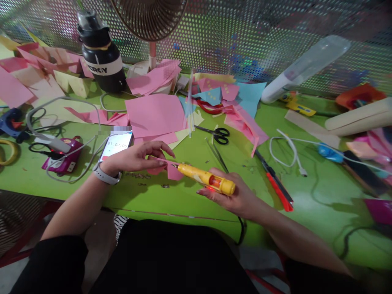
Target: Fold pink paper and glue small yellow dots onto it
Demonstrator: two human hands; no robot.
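Note:
My right hand (234, 194) is closed around a yellow glue gun (203, 177), whose nozzle points left. A red light glows on the underside of its body. The nozzle tip meets a small folded pink paper piece (175, 171). My left hand (142, 157) is closed on that paper from the left, thumb along its top edge, with part of it hidden under the fingers. Just below the left hand, several tiny metallic bits (137, 176) lie on the green table (147, 200). A phone (114, 143) showing a timer lies behind my left wrist.
Behind the hands are pink paper sheets (156, 116), black-handled scissors (221, 135) and tweezers (217, 153). A red-and-black tool (278, 188) lies to the right, near a white cable (295, 157). A purple power adapter (65, 157), a black bottle (104, 61) and a fan (150, 16) stand left and back.

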